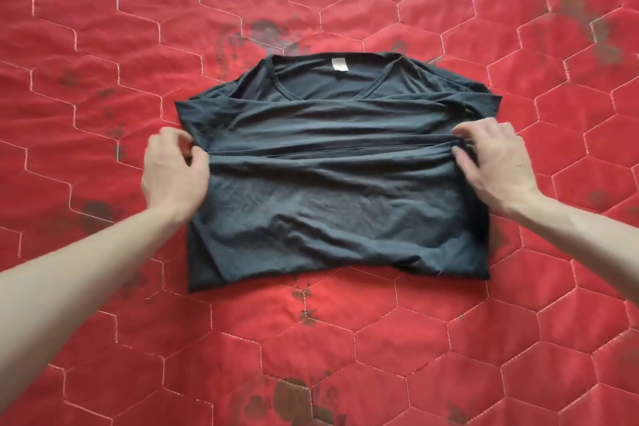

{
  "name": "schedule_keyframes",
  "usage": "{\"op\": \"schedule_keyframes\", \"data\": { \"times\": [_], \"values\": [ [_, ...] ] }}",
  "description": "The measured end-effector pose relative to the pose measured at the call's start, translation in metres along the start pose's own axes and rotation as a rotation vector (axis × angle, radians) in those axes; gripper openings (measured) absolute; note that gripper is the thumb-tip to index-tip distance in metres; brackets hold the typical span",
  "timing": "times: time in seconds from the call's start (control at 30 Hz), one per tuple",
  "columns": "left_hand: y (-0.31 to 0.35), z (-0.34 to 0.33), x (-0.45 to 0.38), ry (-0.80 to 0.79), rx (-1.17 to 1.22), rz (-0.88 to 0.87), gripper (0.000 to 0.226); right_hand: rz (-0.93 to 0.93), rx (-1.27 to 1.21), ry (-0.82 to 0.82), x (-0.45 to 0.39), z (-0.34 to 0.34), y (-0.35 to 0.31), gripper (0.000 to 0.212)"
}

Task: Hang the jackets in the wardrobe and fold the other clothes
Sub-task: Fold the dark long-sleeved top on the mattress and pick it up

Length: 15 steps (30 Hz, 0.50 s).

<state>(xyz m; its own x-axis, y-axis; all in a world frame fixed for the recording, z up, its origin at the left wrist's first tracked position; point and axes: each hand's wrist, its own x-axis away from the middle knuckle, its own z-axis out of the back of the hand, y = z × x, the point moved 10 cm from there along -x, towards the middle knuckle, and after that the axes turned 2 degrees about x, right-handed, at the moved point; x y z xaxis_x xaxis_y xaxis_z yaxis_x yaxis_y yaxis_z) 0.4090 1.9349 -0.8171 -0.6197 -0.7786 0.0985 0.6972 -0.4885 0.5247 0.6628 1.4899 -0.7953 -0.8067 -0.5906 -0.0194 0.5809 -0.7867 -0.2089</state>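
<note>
Looking down through the head camera, we see a black T-shirt [332, 183] spread on a red quilted bedspread [103, 62] stitched in pale hexagons and marked with dark, worn blotches. The shirt lies near the middle of the view, its neckline at the far end with a small white label [336, 64] showing inside the collar. Its lower half is doubled up over the body, so a folded edge runs across the shirt from side to side, and the sleeves appear tucked in, leaving a roughly rectangular shape. The near edge of the fabric is rumpled and lies flat on the bedspread.

Our left hand [174, 171] is at the shirt's left side, level with the folded edge. Its thumb and fingers are curled and pinch the cloth at that edge, the thumb lying on top of the fabric. Our right hand [498, 166] mirrors it at the right side: the fingertips are bent in and grip the bunched layers where the fold ends, with the thumb pressed onto the cloth below them. Both bare forearms reach in from the lower corners of the view. Between the two hands the folded edge is drawn into long horizontal creases.
</note>
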Motion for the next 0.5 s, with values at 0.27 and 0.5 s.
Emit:
{"op": "schedule_keyframes", "data": {
  "times": [0.27,0.5],
  "values": [
    [0.072,-0.052,0.030,-0.268,-0.681,-0.919,0.025,0.318,0.235,-0.122,-0.018,-0.019,-0.029,0.018],
    [0.076,-0.030,0.017,-0.188,-0.575,-1.029,0.028,0.156,0.181,0.145,-0.028,0.015,-0.004,0.015]
  ]
}}
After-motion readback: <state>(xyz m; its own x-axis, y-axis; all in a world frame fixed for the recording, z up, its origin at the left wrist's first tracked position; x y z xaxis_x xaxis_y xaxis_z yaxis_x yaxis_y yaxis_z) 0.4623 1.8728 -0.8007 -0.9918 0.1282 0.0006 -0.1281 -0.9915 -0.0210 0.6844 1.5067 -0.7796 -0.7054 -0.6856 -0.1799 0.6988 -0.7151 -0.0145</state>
